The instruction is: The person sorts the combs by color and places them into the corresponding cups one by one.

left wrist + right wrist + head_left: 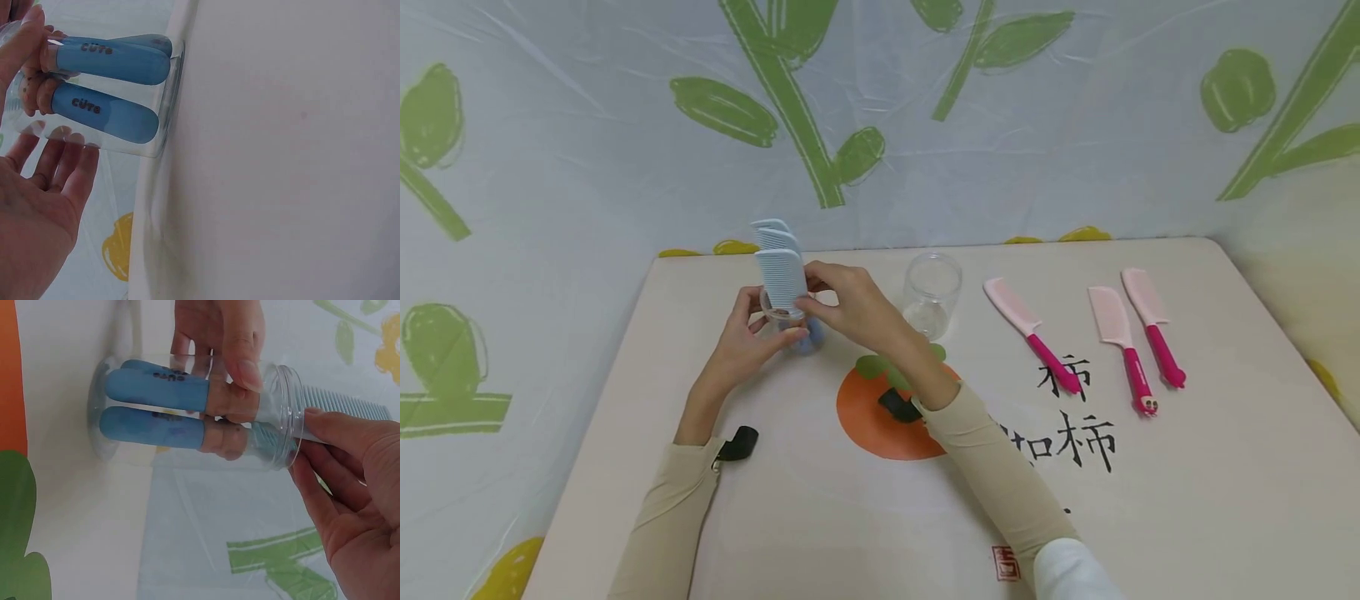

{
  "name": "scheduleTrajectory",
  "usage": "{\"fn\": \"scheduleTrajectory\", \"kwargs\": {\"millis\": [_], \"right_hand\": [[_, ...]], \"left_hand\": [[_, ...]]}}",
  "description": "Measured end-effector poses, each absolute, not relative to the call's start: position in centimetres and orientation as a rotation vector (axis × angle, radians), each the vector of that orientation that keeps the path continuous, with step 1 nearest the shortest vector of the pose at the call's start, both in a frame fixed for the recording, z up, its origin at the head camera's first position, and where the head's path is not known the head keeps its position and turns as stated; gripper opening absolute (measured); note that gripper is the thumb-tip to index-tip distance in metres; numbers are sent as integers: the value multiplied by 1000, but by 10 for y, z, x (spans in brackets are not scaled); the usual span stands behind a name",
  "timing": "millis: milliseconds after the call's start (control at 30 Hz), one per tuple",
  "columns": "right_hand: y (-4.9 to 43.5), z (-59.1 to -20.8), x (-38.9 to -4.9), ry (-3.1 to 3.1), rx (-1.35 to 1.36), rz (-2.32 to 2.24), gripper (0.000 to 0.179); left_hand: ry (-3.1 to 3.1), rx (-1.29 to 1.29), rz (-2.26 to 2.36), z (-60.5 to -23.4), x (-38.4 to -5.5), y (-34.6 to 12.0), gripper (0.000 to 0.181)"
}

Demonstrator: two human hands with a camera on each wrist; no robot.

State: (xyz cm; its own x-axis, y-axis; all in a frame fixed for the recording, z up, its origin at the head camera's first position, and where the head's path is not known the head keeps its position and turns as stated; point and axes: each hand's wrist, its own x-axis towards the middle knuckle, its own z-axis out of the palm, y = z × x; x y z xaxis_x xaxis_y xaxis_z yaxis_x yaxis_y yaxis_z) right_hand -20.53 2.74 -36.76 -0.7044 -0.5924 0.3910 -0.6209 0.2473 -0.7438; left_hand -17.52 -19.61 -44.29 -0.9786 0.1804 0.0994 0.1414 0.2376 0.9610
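Note:
Near the table's far left, my left hand [733,350] grips a clear jar [100,440] round its side, thumb on one side and fingers on the other. Three light-blue combs [781,279] stand in it, teeth ends up past the rim. Their blue handles [112,60], marked "CUTE", show through the wall, with brown figures above them. My right hand [857,304] pinches one comb [344,403] just above the rim, thumb in front and fingers behind. In the left wrist view the right hand is barely seen.
A second clear jar [932,292] stands right of the hands. Farther right lie three pink combs with magenta handles: one [1015,307] nearer the jar, another [1111,315] and a third [1145,296] close together. The tablecloth [820,533] bears an orange persimmon print and dark characters.

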Motion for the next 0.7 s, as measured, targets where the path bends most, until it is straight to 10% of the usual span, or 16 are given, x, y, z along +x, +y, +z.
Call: {"fn": "scheduleTrajectory", "kwargs": {"millis": [700], "right_hand": [[55,-363,-189,-2436,1141,1365,23]], "left_hand": [[2467,282,1871,-437,-172,-192,74]]}}
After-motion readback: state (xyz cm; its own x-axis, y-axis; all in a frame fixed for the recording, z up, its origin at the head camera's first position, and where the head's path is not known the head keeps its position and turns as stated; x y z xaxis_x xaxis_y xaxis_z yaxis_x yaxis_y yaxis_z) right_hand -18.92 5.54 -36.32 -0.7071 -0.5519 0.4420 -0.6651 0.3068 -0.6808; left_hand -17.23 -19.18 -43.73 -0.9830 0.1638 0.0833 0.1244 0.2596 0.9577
